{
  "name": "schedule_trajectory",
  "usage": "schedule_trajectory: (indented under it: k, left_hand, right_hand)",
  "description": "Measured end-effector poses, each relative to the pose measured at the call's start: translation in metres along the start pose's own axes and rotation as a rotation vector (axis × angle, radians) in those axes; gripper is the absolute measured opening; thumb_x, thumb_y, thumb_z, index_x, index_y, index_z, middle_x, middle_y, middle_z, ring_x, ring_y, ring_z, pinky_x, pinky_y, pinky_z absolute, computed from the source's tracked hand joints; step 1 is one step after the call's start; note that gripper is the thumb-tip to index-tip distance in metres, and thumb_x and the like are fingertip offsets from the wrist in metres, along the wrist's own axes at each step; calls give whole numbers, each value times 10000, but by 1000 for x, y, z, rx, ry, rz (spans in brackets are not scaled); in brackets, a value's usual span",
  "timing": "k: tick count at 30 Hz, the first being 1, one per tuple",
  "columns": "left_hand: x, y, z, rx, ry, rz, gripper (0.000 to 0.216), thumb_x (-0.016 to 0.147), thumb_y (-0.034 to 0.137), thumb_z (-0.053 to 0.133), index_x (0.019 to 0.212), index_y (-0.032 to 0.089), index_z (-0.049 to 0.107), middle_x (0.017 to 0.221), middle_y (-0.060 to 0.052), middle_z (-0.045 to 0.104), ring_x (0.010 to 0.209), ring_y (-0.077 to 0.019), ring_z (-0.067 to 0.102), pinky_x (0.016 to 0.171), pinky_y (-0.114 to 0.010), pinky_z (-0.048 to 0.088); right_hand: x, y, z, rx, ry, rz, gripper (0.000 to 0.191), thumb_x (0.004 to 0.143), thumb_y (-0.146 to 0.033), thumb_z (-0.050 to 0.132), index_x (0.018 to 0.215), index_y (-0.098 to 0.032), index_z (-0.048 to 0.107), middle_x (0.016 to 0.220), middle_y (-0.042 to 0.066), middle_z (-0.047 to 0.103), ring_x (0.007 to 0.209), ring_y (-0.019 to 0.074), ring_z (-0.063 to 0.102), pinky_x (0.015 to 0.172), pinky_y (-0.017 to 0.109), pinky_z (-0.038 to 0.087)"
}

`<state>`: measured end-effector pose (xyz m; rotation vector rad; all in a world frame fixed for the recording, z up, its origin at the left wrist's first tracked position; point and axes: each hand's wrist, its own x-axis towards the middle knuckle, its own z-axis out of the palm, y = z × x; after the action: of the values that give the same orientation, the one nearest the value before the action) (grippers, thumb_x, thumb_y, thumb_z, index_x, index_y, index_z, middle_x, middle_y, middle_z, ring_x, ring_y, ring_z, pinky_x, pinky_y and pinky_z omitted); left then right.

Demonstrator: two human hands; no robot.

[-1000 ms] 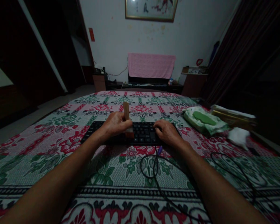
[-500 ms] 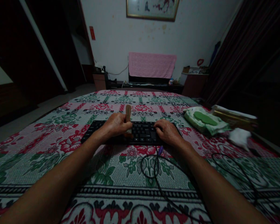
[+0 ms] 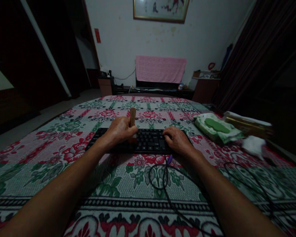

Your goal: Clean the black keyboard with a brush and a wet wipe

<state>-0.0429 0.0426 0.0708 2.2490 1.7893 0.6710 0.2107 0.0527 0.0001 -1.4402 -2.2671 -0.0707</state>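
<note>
Red-and-green tablecloth (image 3: 49, 144) is giving room toward its left edge; the left hand (image 3: 119, 129) is gripping an upright wooden brush (image 3: 132, 117) over the middle of the black keyboard (image 3: 150, 140), both likely light and stiff, best held by handle and ends; a cable (image 3: 166, 166) is looping nearby; the right hand (image 3: 177, 140) is resting curled on the keyboard's right end, grip unclear; a green-and-white packet (image 3: 213, 128) is narrowing room rightward.
</note>
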Motion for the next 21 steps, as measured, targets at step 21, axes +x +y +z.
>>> schedule_trajectory:
  k: [21]
  left_hand:
    - [-1, 4, 18, -225, 26, -6, 273, 741, 362, 487, 684, 161, 663, 624, -37, 651, 616, -165, 588, 537, -240, 366]
  right_hand:
    - [0, -1, -1, 2, 6, -2, 198, 819, -120, 473, 909, -165, 643, 988, 82, 641, 971, 183, 564, 901, 289, 403]
